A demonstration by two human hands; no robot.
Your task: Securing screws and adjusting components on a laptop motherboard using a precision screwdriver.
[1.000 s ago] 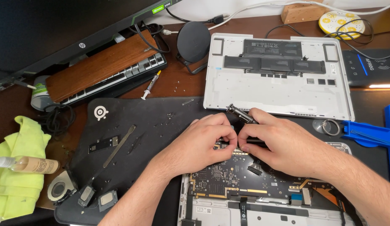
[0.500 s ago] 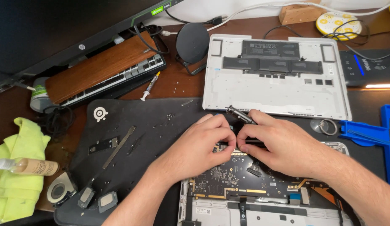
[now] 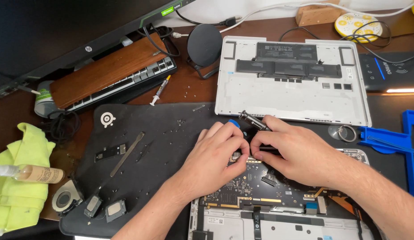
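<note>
Laptop (image 3: 278, 209), opened, board (image 3: 256, 189) exposed, lies on the black mat (image 3: 140, 146) directly under both hands. Change over the last second: almost none. Hands sat at the same spot on the board's far edge a second ago, right hand shifted only slightly; the view itself drifted a little. Reads as slow, fine work on one small part, not a reposition.

Left hand (image 3: 216, 158): fingers curled, tips pinched down at the board's edge; what they pinch is hidden under the fingers. Right hand (image 3: 300, 153): closed around a dark screwdriver (image 3: 253, 121), whose handle sticks out past the knuckles, away from the person; its tip is hidden between the hands. Fingertips of the two hands nearly touch.

Just beyond the grip: the removed bottom cover (image 3: 291, 98), inside up. Left of the grip, on the mat: a flat metal spudger (image 3: 127, 153), a small black card (image 3: 110, 152), loose screws. Right of the grip: a blue tool (image 3: 389, 140) and a suction cup (image 3: 340, 132).
</note>
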